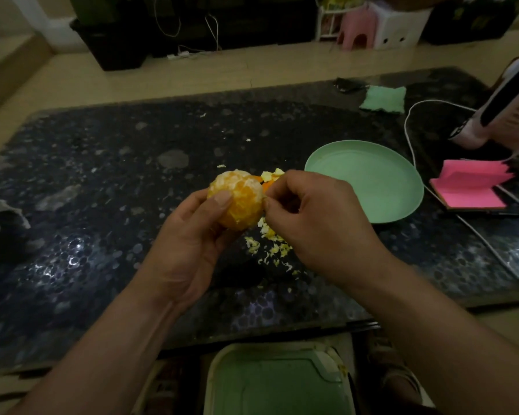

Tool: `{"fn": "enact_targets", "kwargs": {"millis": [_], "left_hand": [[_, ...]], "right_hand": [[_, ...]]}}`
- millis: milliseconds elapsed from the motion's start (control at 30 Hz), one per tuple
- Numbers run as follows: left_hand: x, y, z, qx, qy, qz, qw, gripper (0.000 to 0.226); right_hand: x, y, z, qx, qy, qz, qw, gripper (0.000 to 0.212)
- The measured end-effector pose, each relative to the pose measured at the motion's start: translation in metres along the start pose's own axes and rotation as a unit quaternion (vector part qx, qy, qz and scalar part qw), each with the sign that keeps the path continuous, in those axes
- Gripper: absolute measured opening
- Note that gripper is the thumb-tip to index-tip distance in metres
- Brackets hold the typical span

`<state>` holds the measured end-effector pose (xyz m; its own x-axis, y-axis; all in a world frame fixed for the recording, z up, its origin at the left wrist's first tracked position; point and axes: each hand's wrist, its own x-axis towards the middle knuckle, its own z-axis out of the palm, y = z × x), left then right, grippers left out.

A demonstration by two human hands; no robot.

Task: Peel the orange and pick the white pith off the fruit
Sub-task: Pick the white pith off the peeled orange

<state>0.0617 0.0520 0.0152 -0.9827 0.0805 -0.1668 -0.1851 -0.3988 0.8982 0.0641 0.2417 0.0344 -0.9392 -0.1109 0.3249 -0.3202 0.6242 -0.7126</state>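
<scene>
Above dark speckled glossy tabletop [102,181], left hand [189,238] cups round peeled orange [237,199]; right hand [312,214] fingertips pinch its pith, shreds [270,250] scattered below.

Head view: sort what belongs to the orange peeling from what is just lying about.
Job in hand: orange, left hand holding it, right hand pinching at it, pith scraps, peel pieces.
Lying about: plate, sticky notes, cloth, cable.
</scene>
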Motion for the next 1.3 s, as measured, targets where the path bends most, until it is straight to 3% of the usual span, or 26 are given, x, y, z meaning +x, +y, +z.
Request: {"fn": "enact_targets", "kwargs": {"millis": [133, 267, 600, 1033, 1200, 1300], "left_hand": [[-0.004, 0.002, 0.003, -0.028, -0.019, -0.018, 0.999, 0.058], [-0.007, 0.004, 0.006, -0.083, -0.045, -0.034, 0.995, 0.041], [-0.008, 0.012, 0.001, -0.096, -0.057, -0.037, 0.993, 0.037], [-0.003, 0.007, -0.004, -0.039, -0.039, -0.021, 0.998, 0.043], [-0.005, 0.003, -0.001, -0.027, -0.044, -0.017, 0.999, 0.072], [-0.007, 0.004, 0.004, -0.041, -0.043, -0.026, 0.998, 0.056]], "right_hand": [[0.0, 0.0, 0.0, 0.031, 0.031, -0.006, 0.999, 0.008], [0.0, 0.001, -0.002, 0.063, 0.045, 0.003, 0.997, 0.009], [0.001, 0.0, -0.005, 0.105, -0.005, 0.025, 0.994, 0.01], [0.001, 0.002, -0.006, 0.055, -0.022, 0.02, 0.998, 0.006], [-0.001, 0.005, -0.003, 0.012, -0.005, -0.006, 1.0, 0.008], [-0.001, 0.004, -0.002, 0.006, 0.015, -0.014, 1.0, 0.008]]}}
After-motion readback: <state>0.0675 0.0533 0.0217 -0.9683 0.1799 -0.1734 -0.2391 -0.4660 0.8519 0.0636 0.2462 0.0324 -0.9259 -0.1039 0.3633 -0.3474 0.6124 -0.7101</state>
